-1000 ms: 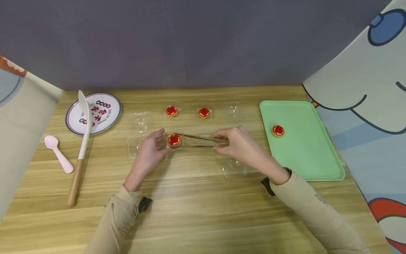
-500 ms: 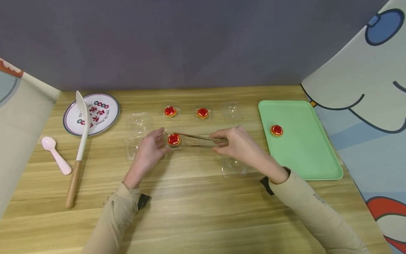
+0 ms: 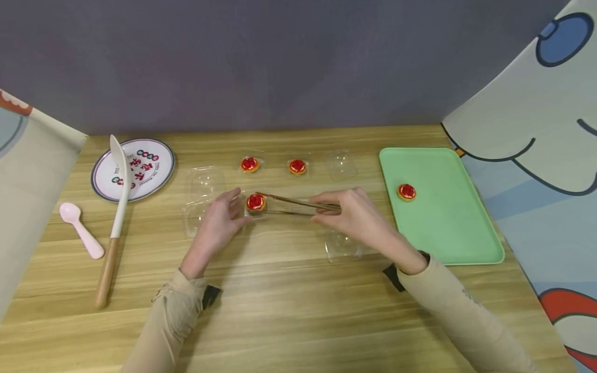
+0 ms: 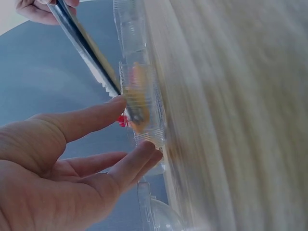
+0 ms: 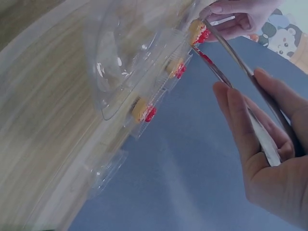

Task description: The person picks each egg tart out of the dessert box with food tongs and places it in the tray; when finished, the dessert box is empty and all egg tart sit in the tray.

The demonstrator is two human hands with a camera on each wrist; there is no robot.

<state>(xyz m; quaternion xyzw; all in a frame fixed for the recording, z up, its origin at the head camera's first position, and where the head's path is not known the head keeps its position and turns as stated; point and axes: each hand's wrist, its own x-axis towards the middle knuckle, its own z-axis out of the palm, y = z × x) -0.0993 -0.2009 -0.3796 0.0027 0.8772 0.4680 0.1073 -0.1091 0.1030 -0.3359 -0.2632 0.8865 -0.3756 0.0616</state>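
Observation:
My right hand (image 3: 352, 210) grips a pair of metal tongs (image 5: 250, 82) from the right. Their tips lie on both sides of a small tart (image 3: 256, 202) with red topping and white drizzle. The tart is at the mouth of a clear plastic box (image 4: 151, 115); contact with the bottom is hard to tell. My left hand (image 3: 218, 220) holds the left end of this box between thumb and fingers, near its corners. Farther back, two like tarts, a left tart (image 3: 250, 165) and a right tart (image 3: 297, 166), sit in clear boxes.
A green tray (image 3: 448, 223) at right bears one tart (image 3: 407, 191). Open clear boxes stand about, including a left box (image 3: 207, 181), a back box (image 3: 341, 163) and a front box (image 3: 342, 246). At left lie a plate (image 3: 158, 173), a long-handled spoon (image 3: 120, 215) and a pink spoon (image 3: 84, 233).
The tart between the tongs has risen slightly in its box, and the tongs have tilted up with it. My left hand has stayed on the box.

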